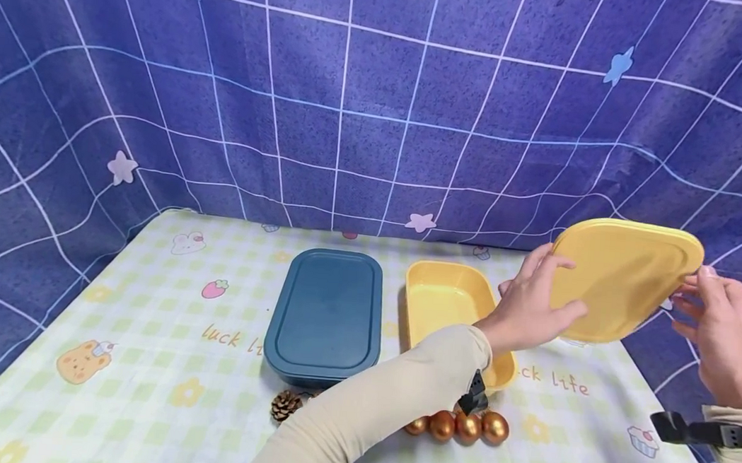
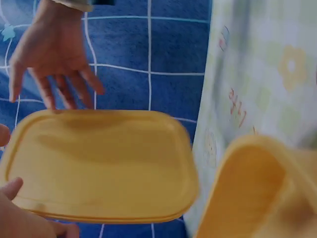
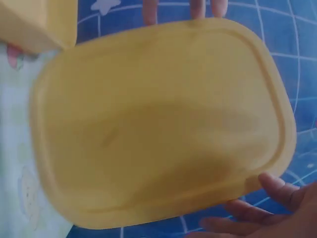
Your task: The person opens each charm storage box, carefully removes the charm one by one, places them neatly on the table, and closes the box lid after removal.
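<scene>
A yellow rectangular lid [image 1: 623, 282] with rounded corners is held up, tilted, above the right side of the table. My left hand [image 1: 535, 302] grips its left edge, with the thumb lying over the face. Beside the lid's right edge is my right hand [image 1: 725, 327], its fingers extended and spread in the left wrist view; its thumb [image 3: 277, 188] overlaps the rim in the right wrist view, where firm contact is unclear. Below and left of the lid stands an uncovered yellow box [image 1: 446, 300], partly hidden by my left forearm.
A dark blue lidded box [image 1: 328, 310] stands left of the yellow one. In front are a pine cone [image 1: 285, 405] and several shiny copper balls [image 1: 469, 427], some partly behind my left sleeve. A checked cloth [image 1: 149, 317] covers the table; a blue grid curtain [image 1: 380, 83] hangs behind.
</scene>
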Demonstrator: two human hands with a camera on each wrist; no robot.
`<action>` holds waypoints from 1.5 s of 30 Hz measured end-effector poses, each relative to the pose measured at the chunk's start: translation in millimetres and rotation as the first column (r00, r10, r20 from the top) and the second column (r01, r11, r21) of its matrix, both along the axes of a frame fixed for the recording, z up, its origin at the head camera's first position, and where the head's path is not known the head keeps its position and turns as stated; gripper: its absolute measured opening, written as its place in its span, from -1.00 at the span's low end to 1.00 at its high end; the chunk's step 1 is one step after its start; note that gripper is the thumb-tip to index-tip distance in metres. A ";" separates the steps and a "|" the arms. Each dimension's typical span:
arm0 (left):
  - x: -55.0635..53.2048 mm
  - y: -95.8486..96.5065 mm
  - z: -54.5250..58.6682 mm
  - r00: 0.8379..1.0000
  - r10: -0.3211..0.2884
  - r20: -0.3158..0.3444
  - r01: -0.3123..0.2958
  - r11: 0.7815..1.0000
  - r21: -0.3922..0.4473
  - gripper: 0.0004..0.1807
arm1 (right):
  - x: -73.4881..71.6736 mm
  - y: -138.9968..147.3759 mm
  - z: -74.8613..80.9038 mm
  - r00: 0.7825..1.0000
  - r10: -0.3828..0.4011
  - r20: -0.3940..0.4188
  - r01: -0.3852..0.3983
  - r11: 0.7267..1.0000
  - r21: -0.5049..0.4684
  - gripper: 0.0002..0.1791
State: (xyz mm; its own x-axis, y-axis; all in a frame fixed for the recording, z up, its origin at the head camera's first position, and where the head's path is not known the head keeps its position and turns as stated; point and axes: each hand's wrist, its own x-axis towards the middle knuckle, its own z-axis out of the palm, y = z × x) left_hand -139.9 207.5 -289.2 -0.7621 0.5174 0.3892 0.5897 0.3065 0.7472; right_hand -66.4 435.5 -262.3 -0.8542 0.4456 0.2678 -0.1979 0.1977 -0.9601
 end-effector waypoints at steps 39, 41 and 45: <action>-48.9 -124.2 10.2 0.976 0.184 -0.115 -0.214 0.910 -0.355 -0.16 | -69.8 -96.9 -29.1 0.981 0.174 0.084 -0.179 0.656 0.733 -0.36; -51.9 -126.3 6.7 0.978 0.189 -0.087 -0.208 0.884 -0.418 -0.17 | -75.6 -99.7 -37.0 0.974 0.180 0.135 -0.220 0.631 0.744 -0.37; -55.7 -129.2 -0.5 0.981 0.190 -0.030 -0.176 0.828 -0.532 -0.18 | -83.1 -106.2 -49.4 0.955 0.169 0.245 -0.297 0.592 0.749 -0.36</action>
State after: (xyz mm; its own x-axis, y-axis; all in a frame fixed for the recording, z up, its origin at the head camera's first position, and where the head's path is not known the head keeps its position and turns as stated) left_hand -195.6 78.3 -289.7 -0.8687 0.4893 0.0775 0.4681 0.7595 0.4518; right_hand -149.6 329.3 -311.7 -0.9529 -0.0914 0.2892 -0.2297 0.8400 -0.4915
